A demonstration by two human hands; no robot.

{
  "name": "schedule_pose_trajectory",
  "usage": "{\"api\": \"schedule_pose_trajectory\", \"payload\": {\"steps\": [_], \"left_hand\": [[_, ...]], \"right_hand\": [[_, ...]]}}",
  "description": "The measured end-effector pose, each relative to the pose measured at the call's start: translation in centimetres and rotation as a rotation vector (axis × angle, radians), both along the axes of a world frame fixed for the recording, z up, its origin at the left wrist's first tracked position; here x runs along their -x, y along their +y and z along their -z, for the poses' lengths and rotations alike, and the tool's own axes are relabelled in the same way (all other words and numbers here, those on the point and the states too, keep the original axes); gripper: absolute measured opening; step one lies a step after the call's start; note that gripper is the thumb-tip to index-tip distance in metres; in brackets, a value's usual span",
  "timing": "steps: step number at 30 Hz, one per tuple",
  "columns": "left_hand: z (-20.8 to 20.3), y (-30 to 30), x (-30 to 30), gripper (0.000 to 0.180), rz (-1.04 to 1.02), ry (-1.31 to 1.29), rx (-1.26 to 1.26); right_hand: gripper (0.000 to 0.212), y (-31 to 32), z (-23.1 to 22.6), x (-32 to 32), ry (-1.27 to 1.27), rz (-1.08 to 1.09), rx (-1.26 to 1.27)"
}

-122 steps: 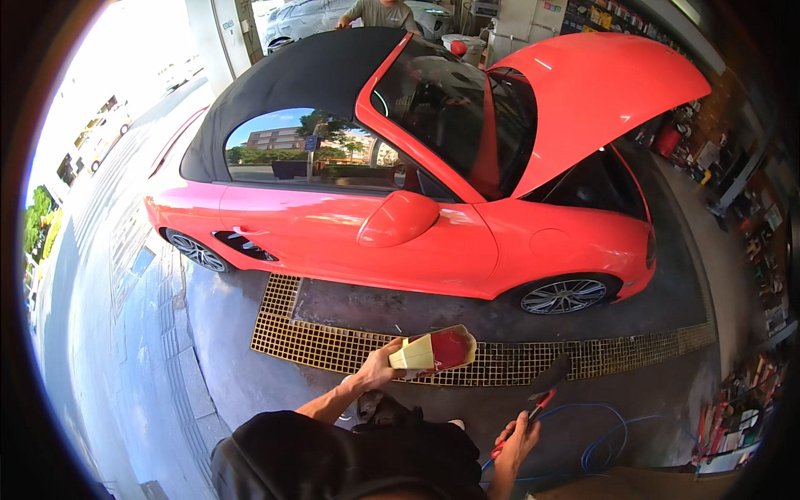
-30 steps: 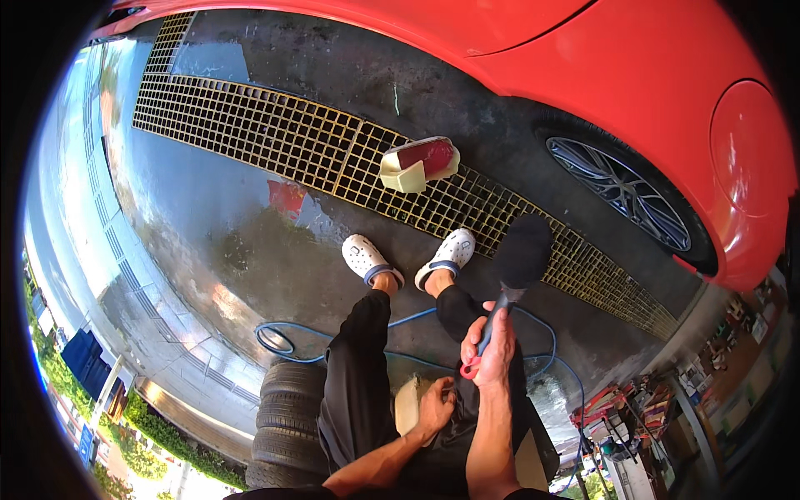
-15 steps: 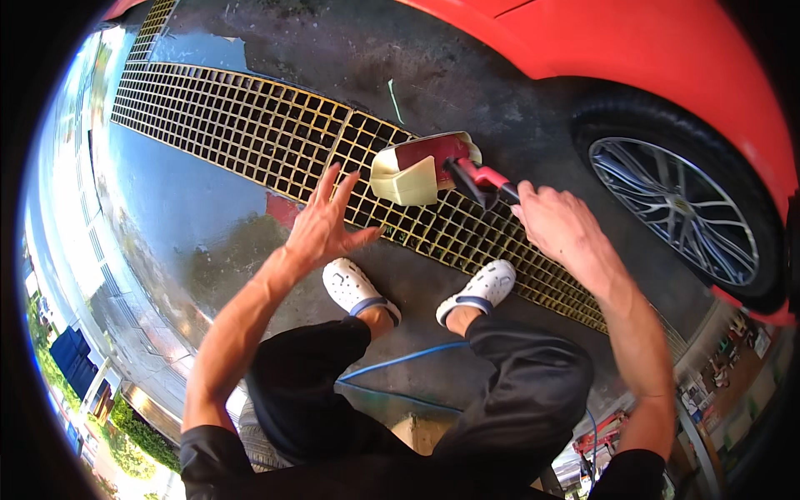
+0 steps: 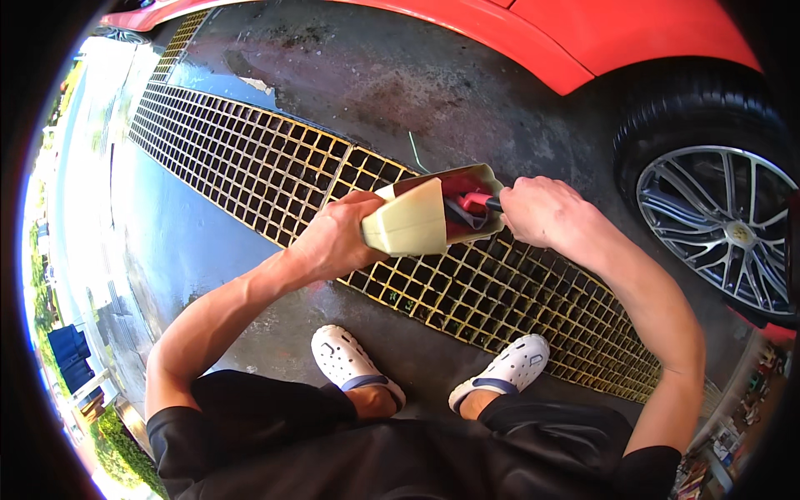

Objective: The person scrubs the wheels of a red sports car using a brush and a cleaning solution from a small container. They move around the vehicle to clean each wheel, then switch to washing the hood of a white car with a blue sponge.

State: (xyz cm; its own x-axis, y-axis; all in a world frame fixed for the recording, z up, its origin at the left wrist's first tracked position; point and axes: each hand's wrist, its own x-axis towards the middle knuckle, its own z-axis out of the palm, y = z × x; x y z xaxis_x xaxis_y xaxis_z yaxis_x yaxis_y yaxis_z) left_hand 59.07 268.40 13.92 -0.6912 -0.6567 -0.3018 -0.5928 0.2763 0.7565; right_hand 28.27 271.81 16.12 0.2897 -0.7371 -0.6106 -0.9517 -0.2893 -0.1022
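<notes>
A cut-open, pale yellow plastic container (image 4: 410,223) with a dark red inside is over the floor grate in front of me. My left hand (image 4: 335,237) is closed on its left end, the fingers partly hidden behind it. My right hand (image 4: 546,214), at the container's right side, is wrapped round the black end of a red-and-black handled tool (image 4: 476,202). The tool's dark head is down inside the container, and its shape is mostly hidden by the walls.
A yellow-edged floor grate (image 4: 250,158) runs diagonally across the dark floor. At the right stands a red car (image 4: 633,33) with its spoked wheel (image 4: 723,225) near my right arm. My white clogs (image 4: 354,358) are on the floor just this side of the grate.
My left hand, open and apart before, has closed on the container. My right hand has brought the tool's head down into it. My view has shifted, and my legs look straighter.
</notes>
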Motion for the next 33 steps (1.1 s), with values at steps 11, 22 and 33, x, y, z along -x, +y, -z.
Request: {"api": "schedule_pose_trajectory", "payload": {"steps": [11,22,33], "left_hand": [[-1.4,0.8,0.5,0.045,-0.163,-0.064,-0.191],[-0.4,0.3,0.4,0.043,-0.100,-0.096,-0.179],[1.2,0.7,-0.5,0.045,-0.109,-0.043,-0.112]], "right_hand": [[0.035,2.1,-2.5,7.1,-0.424,0.712,-0.644],[0.037,8.0,-2.8,10.5,-0.586,0.787,-0.555],[0.047,9.2,-6.1,6.6,-0.199,0.074,0.251]]}}
